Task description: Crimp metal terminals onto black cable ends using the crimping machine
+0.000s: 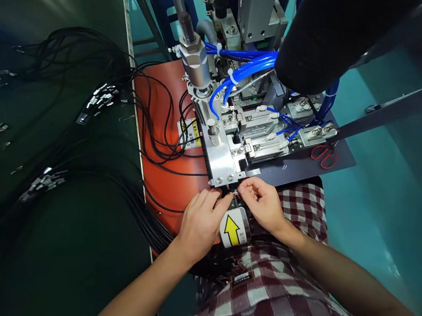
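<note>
My left hand (204, 221) is closed in a pinch at the machine's front edge, on a black cable (167, 209) that runs in from the left and passes under it. At the fingertips a small cable end (236, 194) shows a bit of red and something pale. Right beside it my right hand (262, 204) has thumb and index finger pressed together; what they hold is too small to make out. Just ahead of both hands stands the metal press fixture (221, 164). Below the fingers is a label with a yellow arrow (232, 230).
Bundles of black cables (121, 183) with metal connector ends (45, 182) lie on the dark table at left. More cables cross the orange surface (162, 169). Blue air tubes (253, 64) and a thick black tube (329, 23) hang over the machine. Red-handled scissors (324, 156) lie right.
</note>
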